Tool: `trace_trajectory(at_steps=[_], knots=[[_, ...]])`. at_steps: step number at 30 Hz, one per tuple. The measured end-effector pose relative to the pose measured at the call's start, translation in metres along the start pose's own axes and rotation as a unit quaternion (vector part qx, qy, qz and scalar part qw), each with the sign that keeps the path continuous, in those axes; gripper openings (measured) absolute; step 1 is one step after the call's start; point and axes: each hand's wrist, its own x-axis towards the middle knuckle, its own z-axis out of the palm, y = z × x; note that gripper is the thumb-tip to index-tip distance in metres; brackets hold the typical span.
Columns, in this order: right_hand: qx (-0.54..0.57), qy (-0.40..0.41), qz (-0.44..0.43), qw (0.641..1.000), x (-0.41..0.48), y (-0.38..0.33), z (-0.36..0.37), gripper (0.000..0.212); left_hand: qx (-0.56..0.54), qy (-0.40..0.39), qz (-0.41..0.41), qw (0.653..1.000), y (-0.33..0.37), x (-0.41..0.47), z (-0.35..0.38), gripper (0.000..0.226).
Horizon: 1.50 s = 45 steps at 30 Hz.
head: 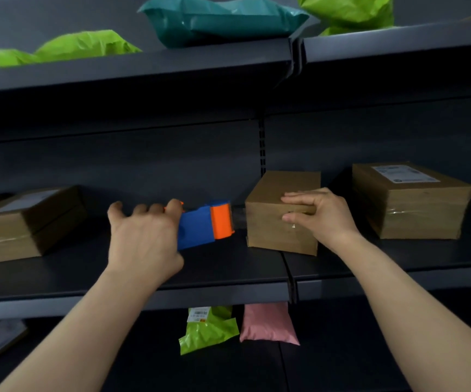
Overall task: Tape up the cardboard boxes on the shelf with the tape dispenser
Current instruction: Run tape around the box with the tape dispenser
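Starting leftmost, the left box [28, 222] sits on the shelf [228, 267]. The left hand [141, 236] grips the tape dispenser [200, 226] — light, rigid plastic, best held by its body — its orange mouth just beside the middle box [271, 222]. The right hand [319, 216] presses straight fingers on that box's top, thumb on its front, since stiff, light cardboard probably slides unless braced. The right box [409, 199] stands apart.

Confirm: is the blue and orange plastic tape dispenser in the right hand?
No, the left hand grips the tape dispenser; the right hand rests on the middle brown cardboard box.
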Motion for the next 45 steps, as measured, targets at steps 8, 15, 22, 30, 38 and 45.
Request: trace_trajectory(at_steps=[8,15,22,30,38,45], knots=[[0.014,-0.011,0.004,1.0,0.001,-0.001,0.0,0.045,0.008,-0.047,-0.008,0.999,0.01,0.01,-0.005,0.07],[0.012,0.0,-0.014,1.0,0.001,0.001,0.001,0.047,0.019,-0.055,-0.017,0.998,0.016,0.019,-0.003,0.067],[0.008,0.018,-0.026,0.999,0.0,0.003,0.003,0.047,0.006,-0.093,-0.022,0.995,0.019,0.028,-0.003,0.071],[0.02,0.014,-0.021,0.999,-0.002,0.002,0.002,0.05,-0.011,-0.077,-0.009,0.997,0.026,0.037,0.01,0.07],[0.015,0.01,-0.01,1.0,0.0,0.0,-0.002,0.047,-0.096,0.037,0.019,0.995,0.024,0.042,0.055,0.064],[0.017,0.072,0.023,0.997,0.003,-0.004,0.013,0.029,-0.15,0.083,0.053,0.984,0.02,0.047,0.08,0.06]])
